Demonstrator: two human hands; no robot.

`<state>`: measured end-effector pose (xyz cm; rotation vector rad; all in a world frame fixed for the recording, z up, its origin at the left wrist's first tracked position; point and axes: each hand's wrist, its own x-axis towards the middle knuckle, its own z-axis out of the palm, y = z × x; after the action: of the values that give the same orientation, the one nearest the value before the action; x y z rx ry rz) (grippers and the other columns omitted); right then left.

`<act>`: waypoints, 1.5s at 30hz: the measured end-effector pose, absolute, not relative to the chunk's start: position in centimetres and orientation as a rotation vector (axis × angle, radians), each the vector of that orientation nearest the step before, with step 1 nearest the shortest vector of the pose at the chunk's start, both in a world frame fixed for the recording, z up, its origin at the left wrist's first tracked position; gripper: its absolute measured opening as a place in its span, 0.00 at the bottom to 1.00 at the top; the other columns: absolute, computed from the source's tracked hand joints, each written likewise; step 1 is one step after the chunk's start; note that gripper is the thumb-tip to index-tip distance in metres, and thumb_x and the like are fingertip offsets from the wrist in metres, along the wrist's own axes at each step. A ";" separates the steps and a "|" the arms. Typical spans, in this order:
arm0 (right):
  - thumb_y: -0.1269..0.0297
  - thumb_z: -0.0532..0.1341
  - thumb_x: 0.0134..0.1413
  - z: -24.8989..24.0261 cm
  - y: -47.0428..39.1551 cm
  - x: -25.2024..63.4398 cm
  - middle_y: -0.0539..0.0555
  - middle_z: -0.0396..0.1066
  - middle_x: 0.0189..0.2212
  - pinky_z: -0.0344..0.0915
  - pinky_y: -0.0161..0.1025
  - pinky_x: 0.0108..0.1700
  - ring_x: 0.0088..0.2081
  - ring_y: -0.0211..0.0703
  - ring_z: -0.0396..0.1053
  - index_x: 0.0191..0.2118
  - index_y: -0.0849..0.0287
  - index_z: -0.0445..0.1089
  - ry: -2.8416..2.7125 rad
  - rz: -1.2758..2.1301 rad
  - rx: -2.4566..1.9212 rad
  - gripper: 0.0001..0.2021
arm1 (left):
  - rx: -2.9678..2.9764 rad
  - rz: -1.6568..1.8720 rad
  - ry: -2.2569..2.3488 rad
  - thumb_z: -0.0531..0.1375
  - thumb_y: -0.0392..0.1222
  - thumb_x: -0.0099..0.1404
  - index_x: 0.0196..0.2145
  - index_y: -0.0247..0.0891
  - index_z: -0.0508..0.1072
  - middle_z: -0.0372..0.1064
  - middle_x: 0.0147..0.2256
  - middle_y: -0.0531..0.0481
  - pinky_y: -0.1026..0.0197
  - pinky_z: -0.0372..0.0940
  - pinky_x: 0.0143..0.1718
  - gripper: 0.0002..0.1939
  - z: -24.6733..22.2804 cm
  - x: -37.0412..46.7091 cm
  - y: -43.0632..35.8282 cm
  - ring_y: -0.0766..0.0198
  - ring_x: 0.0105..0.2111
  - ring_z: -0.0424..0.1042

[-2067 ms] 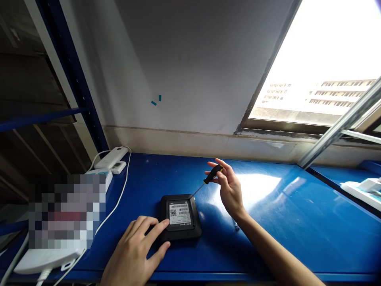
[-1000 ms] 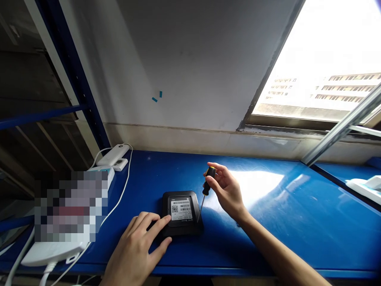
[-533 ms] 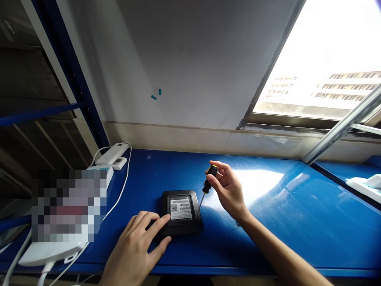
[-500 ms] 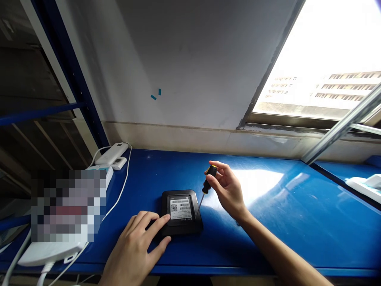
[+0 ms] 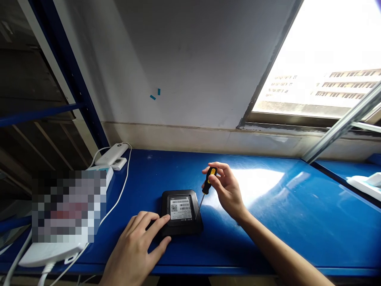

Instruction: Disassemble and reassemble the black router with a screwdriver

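Note:
A black rectangular device [image 5: 186, 229] lies flat on the blue table, with a white printed label [image 5: 180, 209] in its recessed middle. My left hand [image 5: 139, 238] rests at the device's left side, fingers apart, the index fingertip touching it near the label's lower left corner. Above the device's right edge, my right hand [image 5: 224, 186] is closed round the black and yellow handle of a screwdriver [image 5: 210, 180]. The screwdriver is tilted, and the tip of its shaft meets the device near the lower right corner of the recess.
White power strip [image 5: 53, 250], partly pixelated, lies at the left with cables. Behind it sit a white adapter [image 5: 112, 154] and a smaller white block [image 5: 119, 163]. A metal post [image 5: 336, 133] and another white object [image 5: 366, 184] are at the right.
The screwdriver handle has turned, so more of its yellow part faces me, and the fingers of my right hand have shifted round it. My left hand and the device have stayed put.

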<state>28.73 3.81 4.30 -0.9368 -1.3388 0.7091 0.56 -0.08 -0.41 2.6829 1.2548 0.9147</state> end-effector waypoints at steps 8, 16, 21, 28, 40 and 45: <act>0.52 0.56 0.69 4.5 3.6 28.8 0.56 0.76 0.46 0.78 0.43 0.31 0.34 0.44 0.78 0.52 0.53 0.67 -1.347 0.732 -0.951 0.13 | 2.686 0.933 1.245 0.64 0.46 0.68 0.54 0.50 0.74 0.75 0.42 0.51 0.56 0.75 0.42 0.17 -0.4 0.6 0.1 0.57 0.41 0.76; 0.52 0.63 0.64 4.0 3.9 29.0 0.49 0.73 0.32 0.76 0.39 0.32 0.32 0.42 0.76 0.53 0.52 0.71 -1.300 0.644 -1.075 0.16 | 2.679 0.886 1.263 0.63 0.46 0.68 0.55 0.51 0.73 0.75 0.43 0.51 0.56 0.75 0.42 0.17 -0.5 0.6 0.0 0.58 0.42 0.76; 0.50 0.56 0.68 4.5 3.8 28.8 0.55 0.77 0.43 0.78 0.43 0.35 0.32 0.42 0.78 0.53 0.54 0.70 -1.296 0.713 -1.025 0.16 | 2.698 0.937 1.240 0.63 0.47 0.68 0.54 0.50 0.74 0.75 0.42 0.51 0.57 0.75 0.41 0.17 -0.5 0.5 -0.1 0.58 0.41 0.76; 0.49 0.64 0.62 4.3 3.9 28.7 0.49 0.73 0.31 0.75 0.38 0.30 0.28 0.40 0.75 0.51 0.51 0.73 -1.282 0.610 -1.116 0.17 | 2.685 0.910 1.259 0.63 0.47 0.68 0.55 0.51 0.74 0.75 0.43 0.51 0.56 0.75 0.42 0.17 -0.4 0.6 0.0 0.57 0.42 0.76; 0.47 0.56 0.68 4.1 4.0 28.6 0.53 0.75 0.40 0.76 0.41 0.33 0.30 0.42 0.77 0.53 0.53 0.68 -1.313 0.687 -1.098 0.18 | 2.684 0.925 1.256 0.64 0.46 0.68 0.54 0.50 0.74 0.76 0.43 0.51 0.56 0.76 0.41 0.17 -0.2 0.7 -0.2 0.57 0.41 0.77; 0.48 0.60 0.65 4.2 4.1 28.8 0.50 0.73 0.32 0.75 0.40 0.31 0.29 0.41 0.74 0.53 0.53 0.70 -1.322 0.583 -1.132 0.18 | 2.679 0.915 1.265 0.63 0.46 0.68 0.54 0.50 0.74 0.76 0.43 0.51 0.57 0.76 0.42 0.17 -0.3 0.7 -0.1 0.58 0.41 0.77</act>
<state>28.83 4.07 4.19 -1.1318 -1.3217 0.5835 0.67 -0.05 -0.34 2.6793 1.2647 0.9155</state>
